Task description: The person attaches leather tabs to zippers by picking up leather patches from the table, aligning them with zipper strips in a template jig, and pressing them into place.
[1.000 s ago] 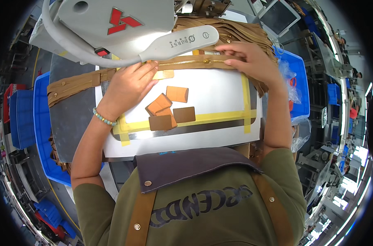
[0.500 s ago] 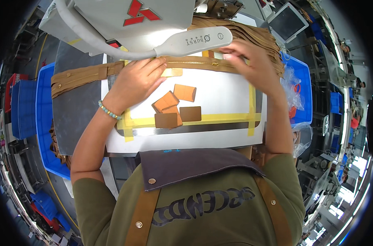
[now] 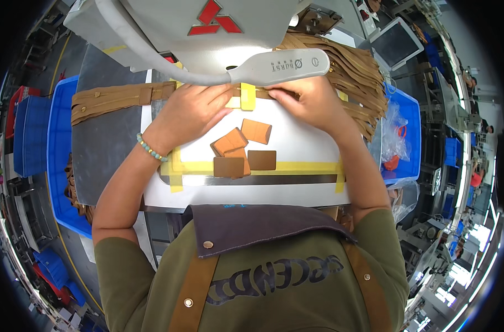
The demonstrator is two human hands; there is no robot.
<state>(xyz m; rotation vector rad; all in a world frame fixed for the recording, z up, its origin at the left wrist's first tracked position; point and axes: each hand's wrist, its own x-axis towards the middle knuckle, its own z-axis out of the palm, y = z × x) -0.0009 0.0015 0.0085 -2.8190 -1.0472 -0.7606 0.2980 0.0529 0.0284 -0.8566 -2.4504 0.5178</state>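
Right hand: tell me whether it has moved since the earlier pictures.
Yes. The right hand has slid left along the brown strap, toward the yellow tape and the left hand.

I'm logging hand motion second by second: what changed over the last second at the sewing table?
The right hand drew in leftward along the brown strap, from the fanned strap pile toward the yellow tape tab. The left hand stayed pressed flat on the strap beside it. The leather patches kept their places.
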